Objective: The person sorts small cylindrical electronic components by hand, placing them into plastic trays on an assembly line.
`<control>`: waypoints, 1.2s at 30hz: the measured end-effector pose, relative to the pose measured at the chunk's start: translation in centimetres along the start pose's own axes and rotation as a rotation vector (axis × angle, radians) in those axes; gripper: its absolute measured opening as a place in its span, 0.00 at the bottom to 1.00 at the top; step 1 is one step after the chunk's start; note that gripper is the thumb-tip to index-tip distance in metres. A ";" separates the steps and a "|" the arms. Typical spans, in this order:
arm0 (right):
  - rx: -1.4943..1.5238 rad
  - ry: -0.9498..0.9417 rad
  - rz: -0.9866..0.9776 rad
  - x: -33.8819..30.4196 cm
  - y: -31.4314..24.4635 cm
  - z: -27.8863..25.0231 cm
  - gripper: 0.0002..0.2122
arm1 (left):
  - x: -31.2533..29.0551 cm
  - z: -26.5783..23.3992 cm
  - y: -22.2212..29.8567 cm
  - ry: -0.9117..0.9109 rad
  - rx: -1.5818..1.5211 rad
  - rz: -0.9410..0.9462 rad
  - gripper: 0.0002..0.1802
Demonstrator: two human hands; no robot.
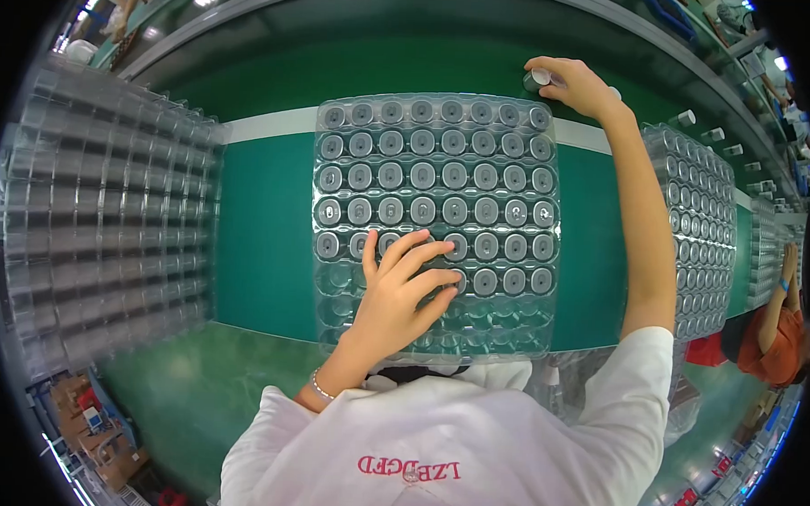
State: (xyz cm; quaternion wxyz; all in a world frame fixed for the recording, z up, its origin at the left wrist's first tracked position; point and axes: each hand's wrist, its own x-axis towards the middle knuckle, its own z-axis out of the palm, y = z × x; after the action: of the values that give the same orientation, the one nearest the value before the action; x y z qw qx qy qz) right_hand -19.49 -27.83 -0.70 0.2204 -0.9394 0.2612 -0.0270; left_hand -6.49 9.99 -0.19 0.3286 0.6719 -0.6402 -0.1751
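Observation:
A clear plastic tray (pixel 434 318) with rows of round pockets lies in front of me. Its far rows hold grey round-topped pieces (pixel 423 175); the pockets at the near side and near left hold none. Over the near-middle rows, my left hand (pixel 394 297) is spread, its thumb and index fingertips at a piece seated in the tray. My right arm reaches far right across the green belt, where my right hand (pixel 579 85) has its fingers closed around a small cylindrical piece (pixel 537 78) with a pale end. Part of that piece is hidden by the fingers.
Stacked clear trays (pixel 112 216) stand at the left. Another filled tray (pixel 700 236) lies to the right. Loose cylindrical pieces (pixel 686 117) lie along the belt (pixel 412 61) at the far right. Another person in an orange top (pixel 770 342) works at the right edge.

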 end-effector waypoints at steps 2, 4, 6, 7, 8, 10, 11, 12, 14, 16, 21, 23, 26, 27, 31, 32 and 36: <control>0.163 0.202 -0.071 -1.1 -2.2 0.0 0.21 | -0.2 -0.2 0.2 0.053 -0.072 -0.013 0.09; 0.387 0.363 -0.060 -4.0 -7.0 -0.3 0.19 | -0.6 -0.4 0.1 0.172 -0.187 0.014 0.14; 0.701 0.344 -0.083 -6.7 -11.4 1.4 0.18 | -0.5 -0.2 -0.9 0.250 -0.330 0.006 0.21; 0.835 0.304 -0.113 -8.7 -13.7 2.4 0.17 | -0.7 0.0 -0.4 0.355 -0.497 -0.038 0.23; 0.689 0.312 -0.233 -10.5 -16.0 3.2 0.17 | -0.6 0.2 0.5 0.457 -0.660 -0.079 0.26; 0.561 0.264 -0.282 -13.1 -19.6 4.5 0.19 | -0.7 0.3 0.3 0.493 -0.762 -0.061 0.32; 0.581 0.250 -0.290 -13.9 -20.7 5.3 0.19 | -0.6 0.2 -0.2 0.403 -0.648 0.038 0.33; 0.601 0.234 -0.300 -14.6 -21.6 6.1 0.19 | -0.8 0.0 -0.6 0.312 -0.535 0.135 0.35; 0.835 0.296 -0.136 -15.5 -23.0 7.1 0.19 | -1.2 0.3 -1.4 0.240 -0.625 0.170 0.33; 1.058 0.355 0.027 -16.0 -23.5 7.1 0.19 | -1.1 0.3 -1.3 0.358 -1.051 0.055 0.27; 0.464 0.361 -0.272 -16.0 -24.8 5.8 0.21 | -1.1 0.3 -1.6 0.417 -1.172 0.103 0.23; 0.422 0.297 -0.200 -16.2 -25.7 5.8 0.22 | -1.2 0.5 -1.6 0.436 -1.144 0.180 0.23; 0.347 0.296 -0.150 -16.4 -26.6 6.4 0.22 | -1.5 0.5 -1.7 0.478 -1.021 0.054 0.24; 0.347 0.295 -0.147 -16.5 -26.6 6.3 0.22 | -1.7 0.5 -1.8 0.476 -1.023 0.053 0.24; 0.565 0.127 -0.160 -15.8 -25.4 4.9 0.24 | -1.6 0.2 -1.6 0.450 -1.152 0.098 0.23; 0.652 0.132 -0.165 -15.6 -24.8 4.7 0.25 | -1.5 0.1 -1.5 0.455 -1.125 0.115 0.24; 0.838 0.605 -0.349 -15.0 -22.1 7.8 0.16 | -1.0 -0.1 -1.5 0.475 -0.999 0.112 0.25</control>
State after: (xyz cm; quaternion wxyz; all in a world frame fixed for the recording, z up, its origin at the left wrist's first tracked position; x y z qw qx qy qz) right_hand -20.53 -0.21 2.75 0.4831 -0.7508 0.1202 -0.4341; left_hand -5.45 10.94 -1.32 0.7514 0.4202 -0.4226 -0.2834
